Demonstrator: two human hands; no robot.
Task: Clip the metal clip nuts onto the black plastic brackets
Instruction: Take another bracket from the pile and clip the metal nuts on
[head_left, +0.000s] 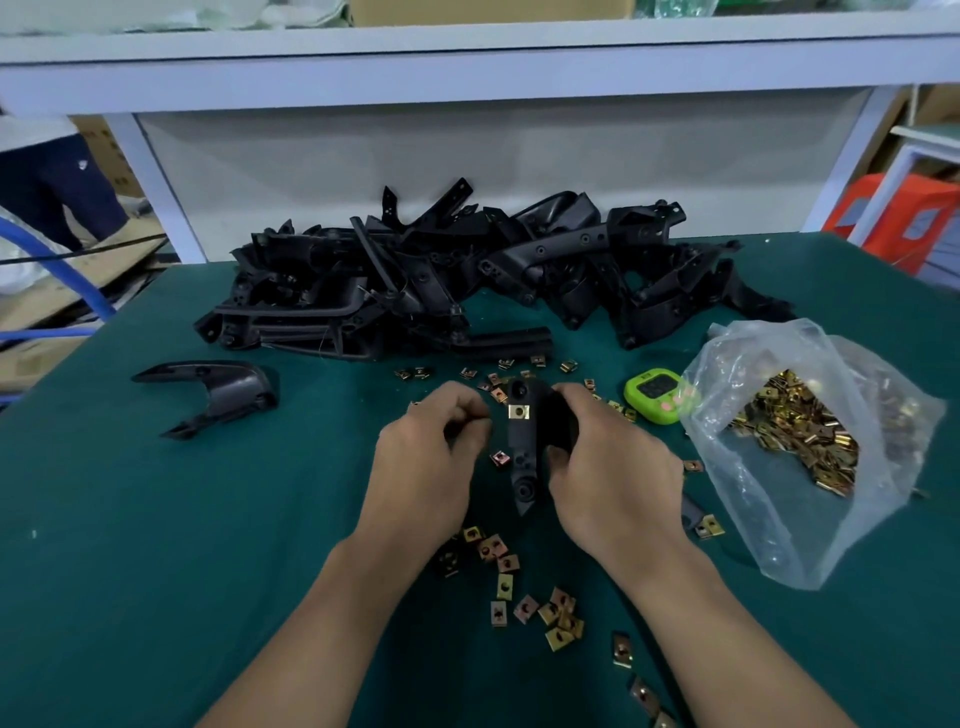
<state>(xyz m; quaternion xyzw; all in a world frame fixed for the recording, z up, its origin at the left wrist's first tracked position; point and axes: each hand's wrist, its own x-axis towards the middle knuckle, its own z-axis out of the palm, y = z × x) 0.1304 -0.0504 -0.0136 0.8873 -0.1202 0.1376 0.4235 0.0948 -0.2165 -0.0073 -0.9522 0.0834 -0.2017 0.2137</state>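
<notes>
The right hand (613, 467) grips the black bracket (524, 457), its fingers (569, 397) wrapped round the far side, likely so the face with the mounting tabs turns towards the other hand. One clip nut (518, 412) sits clipped on just left of those fingertips. The left hand (431, 457) is close beside the bracket with its fingers curled tight. I cannot tell whether they pinch a nut. A second nut (500, 459) lies at the bracket's edge just below the left fingers, probably the next to seat. Loose nuts (558, 618) are scattered on the desk (156, 545) between the wrists, in easy reach. The green timer (655, 395), right of the right fingers, shows nothing legible, and no other writing is readable.
</notes>
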